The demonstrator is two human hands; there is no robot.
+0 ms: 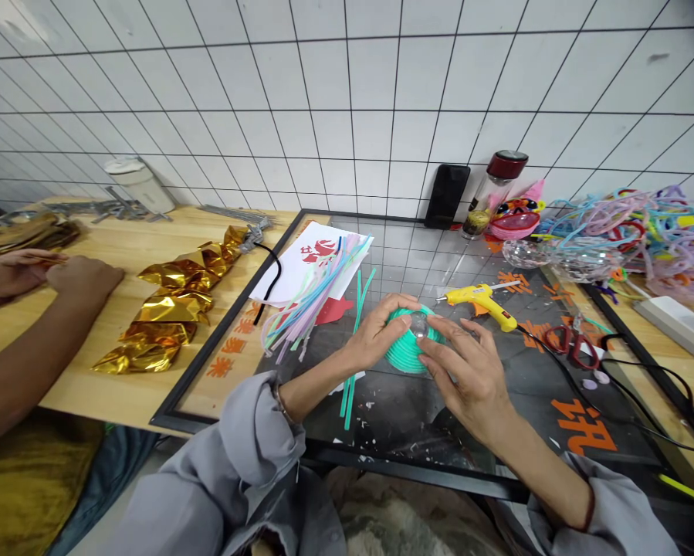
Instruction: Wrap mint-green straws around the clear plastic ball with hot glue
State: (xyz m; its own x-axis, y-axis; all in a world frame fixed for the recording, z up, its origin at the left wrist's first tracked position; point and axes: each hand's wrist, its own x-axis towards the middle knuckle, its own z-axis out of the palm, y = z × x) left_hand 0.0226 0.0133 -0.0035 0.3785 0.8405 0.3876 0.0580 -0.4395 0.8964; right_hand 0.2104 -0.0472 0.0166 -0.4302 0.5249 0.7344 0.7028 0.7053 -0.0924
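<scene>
Between my hands, on the dark glass-like board, is a turquoise dome wound in rings of fuzzy pipe cleaner [407,357]. A clear rounded plastic piece [421,324] shows uncovered at its top. My left hand [381,332] curves around the dome's left side, thumb on the near rings. From the right, my right hand [468,367] presses its fingertips against the clear piece and the upper rings. A few loose green pipe cleaners [350,390] lie left of the dome. Just beyond my right hand rests a yellow glue gun [479,298], its nozzle pointing left.
A pastel pipe cleaner bundle [317,289] lies on white paper [286,259]. Red-handled scissors [572,345] and black cords sit right. A phone [447,196], glass bottle [491,193] and tangled pipe cleaner heap [659,232] stand behind. Left are gold foil [167,309] and another person's hands [80,274].
</scene>
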